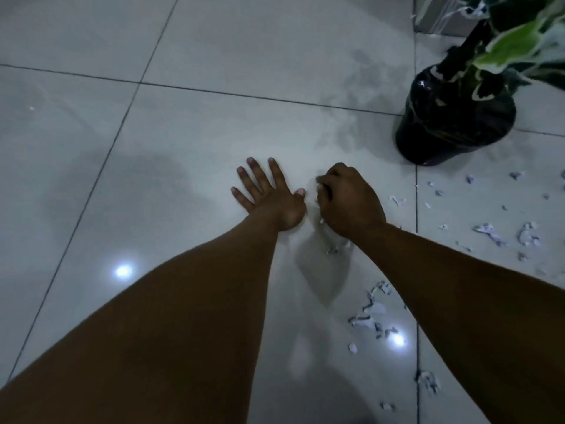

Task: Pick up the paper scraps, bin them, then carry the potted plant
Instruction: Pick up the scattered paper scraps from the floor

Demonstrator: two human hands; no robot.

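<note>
Floor tiles [214,56], pale and glossy with dark grout lines, fill nearly everything I see from the head camera, and they carry two bright ceiling-light reflections. I take the potted plant [455,117] as my landmark: a dark, shiny, rounded pot with variegated green-and-white leaves, standing on the floor at the far right, untouched and waiting for the last part of the job.

Below and to the left of the pot, my two bare forearms reach out side by side. My left hand [269,194] lies flat on the tile with its fingers spread wide and straight, holding nothing; I judge it is there to brace my weight while I lean forward. My right hand [348,200], between the left hand and the pot, is curled into a loose fist, and small white bits show at its fingertips and under the palm, so I read it as pinching gathered scraps, probably to keep them together until I find the bin, which is not in view.

Paper scraps [373,316], smallest of all, lie scattered on the floor below the pot and to the right of my right forearm, with a further cluster [495,234] nearer the pot. Plenty remain to collect.
</note>
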